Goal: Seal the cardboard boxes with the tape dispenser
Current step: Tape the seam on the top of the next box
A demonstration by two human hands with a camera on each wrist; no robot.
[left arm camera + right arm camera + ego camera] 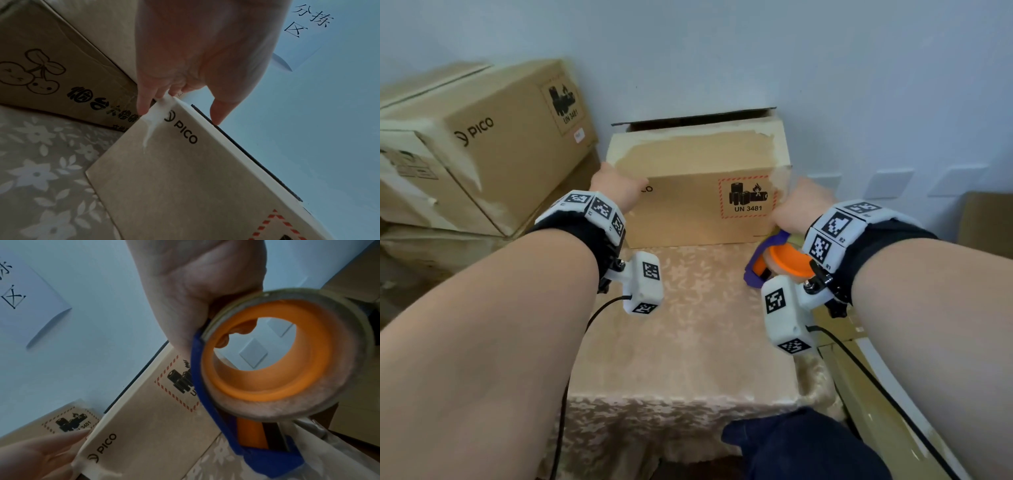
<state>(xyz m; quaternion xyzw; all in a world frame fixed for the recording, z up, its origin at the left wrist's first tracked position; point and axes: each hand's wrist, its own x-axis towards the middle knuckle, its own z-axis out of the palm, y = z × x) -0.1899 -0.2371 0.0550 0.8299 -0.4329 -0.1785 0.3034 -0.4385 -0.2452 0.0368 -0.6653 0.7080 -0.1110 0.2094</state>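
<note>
A brown PICO cardboard box [688,212] with a UN 3481 label stands at the far end of the table against the wall. Its top flaps lie nearly flat, and a dark gap shows along the back edge. My left hand [616,186] holds the box's upper left corner [195,186], thumb on the top edge and fingers [144,105] down the left side over a torn strip of old tape. My right hand [801,209] is at the box's right front corner and grips a blue and orange tape dispenser [780,260] with its roll of clear tape [267,408] just below that corner.
The table carries a beige floral cloth [688,342]. Larger cardboard boxes [493,144] are stacked at the left, close to the box. More cardboard [986,222] stands at the right and a flat piece [876,377] lies beside the table. A paper sign [304,32] hangs on the wall.
</note>
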